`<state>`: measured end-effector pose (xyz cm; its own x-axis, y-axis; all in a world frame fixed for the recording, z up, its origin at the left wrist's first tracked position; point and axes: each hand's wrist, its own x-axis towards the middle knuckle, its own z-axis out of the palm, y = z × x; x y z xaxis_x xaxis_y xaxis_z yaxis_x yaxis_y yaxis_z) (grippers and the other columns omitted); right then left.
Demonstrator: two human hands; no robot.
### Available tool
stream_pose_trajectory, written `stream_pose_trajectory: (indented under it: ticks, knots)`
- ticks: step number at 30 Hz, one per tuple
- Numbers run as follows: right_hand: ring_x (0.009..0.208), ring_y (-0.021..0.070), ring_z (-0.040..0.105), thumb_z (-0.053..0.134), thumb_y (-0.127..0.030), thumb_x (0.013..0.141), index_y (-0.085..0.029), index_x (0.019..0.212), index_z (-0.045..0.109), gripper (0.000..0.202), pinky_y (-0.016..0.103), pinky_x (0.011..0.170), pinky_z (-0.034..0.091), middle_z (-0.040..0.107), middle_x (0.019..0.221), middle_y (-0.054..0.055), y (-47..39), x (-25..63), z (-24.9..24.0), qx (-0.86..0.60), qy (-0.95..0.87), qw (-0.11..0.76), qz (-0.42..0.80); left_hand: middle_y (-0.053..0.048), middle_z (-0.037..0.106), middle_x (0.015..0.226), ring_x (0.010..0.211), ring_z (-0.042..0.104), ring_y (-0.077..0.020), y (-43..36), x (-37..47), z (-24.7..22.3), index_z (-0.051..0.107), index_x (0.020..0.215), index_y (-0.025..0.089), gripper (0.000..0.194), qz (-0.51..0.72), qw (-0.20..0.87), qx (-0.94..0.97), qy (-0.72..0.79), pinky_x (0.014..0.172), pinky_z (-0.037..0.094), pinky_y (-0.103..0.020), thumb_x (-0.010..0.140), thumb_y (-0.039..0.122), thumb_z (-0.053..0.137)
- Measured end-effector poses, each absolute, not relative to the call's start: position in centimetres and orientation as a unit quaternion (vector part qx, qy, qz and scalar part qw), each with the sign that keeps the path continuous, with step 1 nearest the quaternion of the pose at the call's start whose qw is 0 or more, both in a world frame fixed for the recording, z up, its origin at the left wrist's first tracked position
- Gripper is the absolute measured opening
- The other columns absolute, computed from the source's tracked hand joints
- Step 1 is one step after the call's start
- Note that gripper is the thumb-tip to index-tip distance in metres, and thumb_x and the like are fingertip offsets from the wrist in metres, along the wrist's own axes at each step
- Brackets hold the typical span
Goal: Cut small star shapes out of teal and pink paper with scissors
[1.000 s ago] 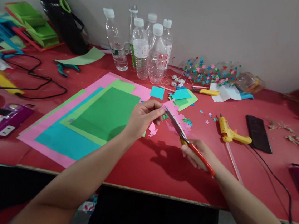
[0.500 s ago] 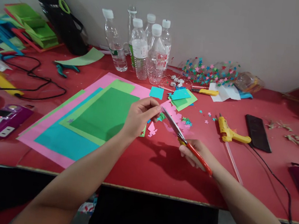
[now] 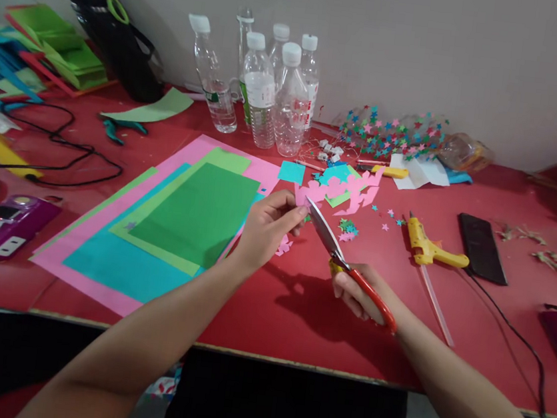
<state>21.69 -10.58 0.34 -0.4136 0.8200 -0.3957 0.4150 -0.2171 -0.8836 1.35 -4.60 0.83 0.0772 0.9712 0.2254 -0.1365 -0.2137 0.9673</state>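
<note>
Pinched between the thumb and fingers of my left hand [image 3: 272, 225] is a cut pink paper [image 3: 334, 187], its jagged edges spreading away to the right. My right hand [image 3: 360, 291] grips red-handled scissors [image 3: 373, 299], and their blade tips lie at the paper near my left fingertips. The blades look nearly together. Below the paper, a small heap of green, blue and pink paper stars [image 3: 348, 229] rests on the red table [image 3: 265, 321]. A pink scrap [image 3: 283, 245] shows just beside my left hand. A teal paper square [image 3: 291, 172] lies behind it.
Stacked coloured sheets [image 3: 197, 213] lie at left. Several plastic bottles [image 3: 259, 93] stand by the wall. A yellow glue gun [image 3: 425, 246] and a black phone [image 3: 482, 248] are at right. Behind lies a bottle covered in stars [image 3: 392, 135], near a yellow cutter [image 3: 388, 172].
The pink paper has swung up and now spreads to the right over the teal and green pieces. My left hand has shifted slightly right and down; the scissors stay close to it.
</note>
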Motion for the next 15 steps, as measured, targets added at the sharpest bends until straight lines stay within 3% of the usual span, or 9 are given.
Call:
stream_pose_trajectory:
  ticks: [6,15]
  knots:
    - [0.032,0.0058,0.035,0.055,-0.057,0.080,-0.018,0.064,0.049,0.043,0.019,0.037,0.029,0.043,0.037,-0.007,-10.30,21.91,0.62,-0.512,-0.611,0.165,0.581,0.003,0.053,0.053,0.048,0.049,-0.0059,-4.41,1.01,0.74,0.055,0.062,0.017,0.018,0.561,0.496,0.539,0.385,0.047,0.042,-0.019,0.077,0.023,0.062]
    - [0.032,0.0063,0.037,0.054,-0.057,0.080,-0.018,0.064,0.050,0.043,0.019,0.038,0.029,0.043,0.038,-0.006,-10.26,22.11,0.91,-0.532,-0.626,0.142,0.553,0.004,0.049,0.050,0.044,0.045,-0.0044,-4.05,0.64,1.21,0.054,0.058,0.017,0.019,0.540,0.513,0.548,0.382,0.043,0.038,-0.017,0.074,0.019,0.064]
